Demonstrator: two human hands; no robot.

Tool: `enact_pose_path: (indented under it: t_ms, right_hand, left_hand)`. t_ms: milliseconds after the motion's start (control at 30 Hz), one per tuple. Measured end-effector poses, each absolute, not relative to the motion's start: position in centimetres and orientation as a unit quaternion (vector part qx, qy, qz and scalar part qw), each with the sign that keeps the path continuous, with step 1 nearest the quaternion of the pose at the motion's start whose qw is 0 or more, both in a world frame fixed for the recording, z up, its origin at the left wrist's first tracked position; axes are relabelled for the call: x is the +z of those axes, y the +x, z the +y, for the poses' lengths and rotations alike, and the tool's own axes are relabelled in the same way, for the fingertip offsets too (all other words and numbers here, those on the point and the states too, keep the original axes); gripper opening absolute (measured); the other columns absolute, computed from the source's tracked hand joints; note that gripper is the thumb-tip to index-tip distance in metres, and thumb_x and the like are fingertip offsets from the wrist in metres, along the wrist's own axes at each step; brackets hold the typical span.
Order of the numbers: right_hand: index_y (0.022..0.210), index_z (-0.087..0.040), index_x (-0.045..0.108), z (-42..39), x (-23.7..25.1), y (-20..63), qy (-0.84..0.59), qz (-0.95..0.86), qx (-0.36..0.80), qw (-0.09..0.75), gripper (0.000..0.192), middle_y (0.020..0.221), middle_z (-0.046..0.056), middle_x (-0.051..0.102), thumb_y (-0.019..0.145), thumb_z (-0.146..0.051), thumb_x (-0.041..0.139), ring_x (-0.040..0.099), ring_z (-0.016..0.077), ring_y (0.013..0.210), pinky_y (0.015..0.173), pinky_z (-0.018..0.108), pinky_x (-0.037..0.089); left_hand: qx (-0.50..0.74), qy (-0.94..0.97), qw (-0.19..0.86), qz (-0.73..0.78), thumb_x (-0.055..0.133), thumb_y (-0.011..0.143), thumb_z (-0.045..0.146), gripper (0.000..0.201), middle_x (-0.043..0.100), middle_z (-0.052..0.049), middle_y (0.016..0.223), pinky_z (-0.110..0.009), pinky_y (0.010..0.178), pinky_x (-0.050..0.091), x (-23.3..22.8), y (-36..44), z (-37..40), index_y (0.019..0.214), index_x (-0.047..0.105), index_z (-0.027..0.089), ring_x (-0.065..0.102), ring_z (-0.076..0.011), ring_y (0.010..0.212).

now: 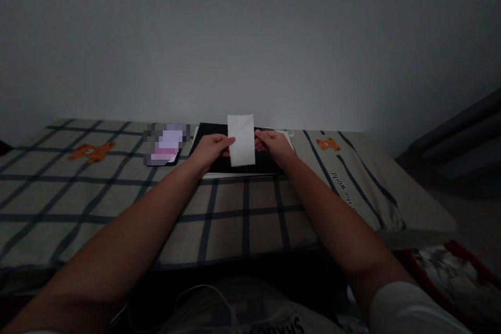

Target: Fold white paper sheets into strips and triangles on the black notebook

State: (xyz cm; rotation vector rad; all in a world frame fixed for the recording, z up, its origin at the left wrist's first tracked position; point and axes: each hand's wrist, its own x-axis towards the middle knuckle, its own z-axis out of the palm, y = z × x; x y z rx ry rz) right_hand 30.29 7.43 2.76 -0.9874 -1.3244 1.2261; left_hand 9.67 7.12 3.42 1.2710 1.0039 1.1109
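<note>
A small white rectangle of paper (241,141), taller than wide, is held up in front of me. My left hand (209,152) pinches its left edge, the thumb on the near face and the fingers behind. At the right edge, my right hand (277,147) is closed with thumb and fingertips pressed together on the paper. Under both hands lies a flat black rectangular thing (264,164), perhaps a folder or notebook. White sheets (219,175) stick out from beneath it.
A checked cloth (176,203) with orange bear figures covers the table. Left of the black thing lies a phone (168,146), its screen lit and blurred out. A grey wall (250,42) rises behind. At lower right, a red bin (462,255) holds crumpled white stuff.
</note>
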Motion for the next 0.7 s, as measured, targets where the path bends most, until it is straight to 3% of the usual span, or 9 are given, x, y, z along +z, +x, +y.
enact_pose_path:
  t_ms: [167, 433, 700]
  right_hand:
    - [0.078, -0.016, 0.07, 7.55, 2.18, 30.43, -0.411, -0.567, 0.529, 0.479, 0.031, 0.069, 0.001, 0.067, 0.066, -0.044, 0.075, 0.059, 0.0106, 0.062, 0.063, 0.026, 0.048]
    - [0.069, -0.016, 0.067, 7.2, 2.51, 30.33, -0.437, -0.605, 0.475, 0.467, 0.025, 0.064, 0.002, 0.065, 0.072, -0.041, 0.069, 0.058, 0.0114, 0.059, 0.062, 0.028, 0.047]
    - [0.071, -0.017, 0.066, 6.88, 3.01, 30.26, -0.483, -0.619, 0.401, 0.473, 0.024, 0.063, 0.001, 0.064, 0.075, -0.04, 0.065, 0.056, 0.0111, 0.058, 0.061, 0.026, 0.045]
  left_hand:
    - [0.486, 0.525, 0.537, 0.447, 0.077, 0.066, 0.04, 0.031, 0.067, -0.004, 0.074, -0.027, 0.068, 0.052, 3.36, 9.57, 7.36, 0.073, 0.066, 0.013, 0.06, -0.0127, 0.068]
    - [0.495, 0.505, 0.543, 0.452, 0.074, 0.071, 0.032, 0.022, 0.066, -0.004, 0.07, -0.025, 0.064, 0.052, 3.64, 9.87, 7.09, 0.067, 0.064, 0.013, 0.06, -0.0121, 0.065]
    - [0.452, 0.499, 0.61, 0.419, 0.077, 0.068, 0.038, 0.031, 0.07, -0.009, 0.082, -0.028, 0.069, 0.055, 3.42, 9.68, 7.2, 0.081, 0.068, 0.011, 0.065, -0.0158, 0.074]
